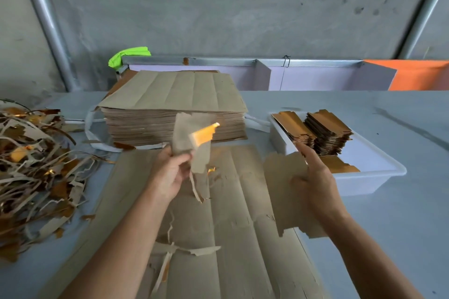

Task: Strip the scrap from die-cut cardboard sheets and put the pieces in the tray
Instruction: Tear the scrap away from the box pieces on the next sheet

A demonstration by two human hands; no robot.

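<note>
Nearest, a die-cut sheet (233, 238) lies flat on the bench (393, 238), below and between both hands, w/ torn scrap strips (184, 250) loose on it. The right hand (315, 182) grips a stripped cardboard piece (284, 194); its fingers (307, 155) are curled over the piece's right edge, thumb on the face. The piece's long axis runs approx. near-to-far. The left hand (170, 172) pinches a crumpled scrap bit (194, 141), fingers pressed together round it, gold side showing.

The tray (379, 172) lies just right of and beyond the right hand's fingers, so the right hand is much the nearer one; its piece almost touches the tray's near-left corner. Inside stand stacks of finished pieces (325, 133).

The scrap heap (36, 165) is well left of the left hand. Farthest, beyond both hands, is the stack of uncut sheets (175, 104).
</note>
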